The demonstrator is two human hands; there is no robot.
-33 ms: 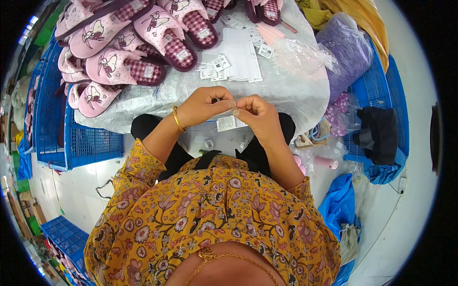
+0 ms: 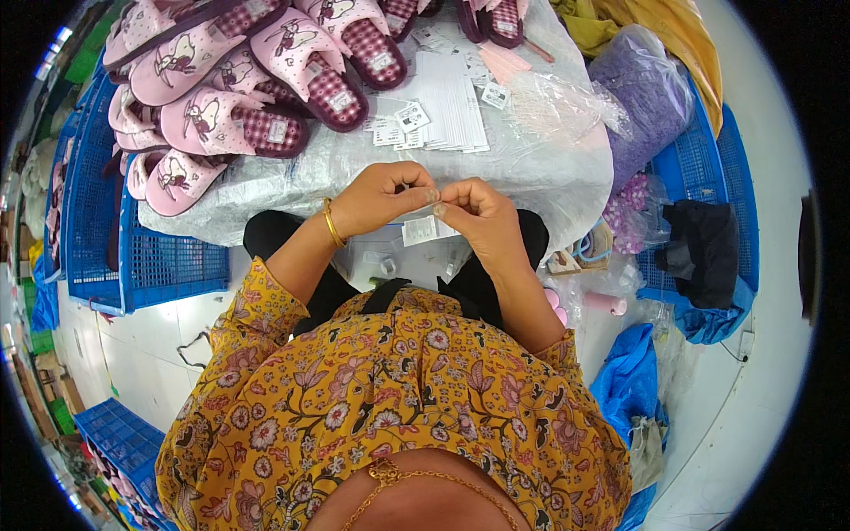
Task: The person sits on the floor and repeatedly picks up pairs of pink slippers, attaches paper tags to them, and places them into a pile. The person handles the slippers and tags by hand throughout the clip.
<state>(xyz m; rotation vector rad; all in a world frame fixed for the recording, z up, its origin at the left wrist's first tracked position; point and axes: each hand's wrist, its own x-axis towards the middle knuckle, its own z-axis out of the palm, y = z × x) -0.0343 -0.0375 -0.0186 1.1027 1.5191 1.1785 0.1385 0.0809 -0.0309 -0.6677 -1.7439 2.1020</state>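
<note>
My left hand [image 2: 382, 196] and my right hand [image 2: 481, 219] meet fingertip to fingertip just in front of the table edge. Both pinch the top of a small white paper tag [image 2: 420, 231], which hangs below the fingers over my lap. A gold bangle sits on my left wrist. On the table covered with a white plastic sheet [image 2: 531, 181] lie a stack of white cards [image 2: 452, 97] and a few loose printed tags [image 2: 403, 122]. A heap of pink slippers [image 2: 257, 88] with checked insoles fills the far left of the table.
A clear bag of pink strips [image 2: 558, 104] and a purple bag [image 2: 646, 93] lie at the right. Blue crates stand at the left [image 2: 150, 265] and right [image 2: 699, 164], the right one holding a black cloth [image 2: 699, 248]. A blue plastic bag [image 2: 629, 372] and a pink spool [image 2: 607, 303] lie on the floor.
</note>
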